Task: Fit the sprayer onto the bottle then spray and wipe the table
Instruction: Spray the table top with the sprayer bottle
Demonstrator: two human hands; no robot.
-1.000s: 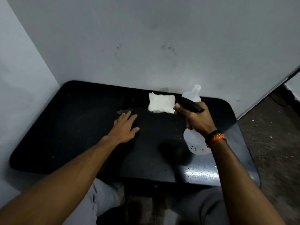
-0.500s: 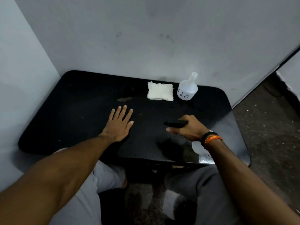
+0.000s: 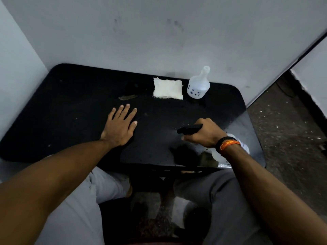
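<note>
My right hand (image 3: 205,134) grips the black sprayer head (image 3: 190,129) of a translucent white spray bottle (image 3: 245,147), which is mostly hidden behind my wrist near the table's front right. The nozzle points left over the black table (image 3: 74,110), and fine droplets glisten on the surface around it. My left hand (image 3: 120,127) lies flat on the table, fingers spread, holding nothing. A folded white cloth (image 3: 168,89) lies at the back of the table.
A second white bottle (image 3: 198,85) without a sprayer stands right of the cloth by the wall. A small brownish scrap (image 3: 127,97) lies left of the cloth. Walls close the back and left; the floor opens to the right. My knees are under the table's front edge.
My right hand has brought the spray bottle down and toward me, from in front of the back bottle to the front right. The left hand has stayed flat on the table.
</note>
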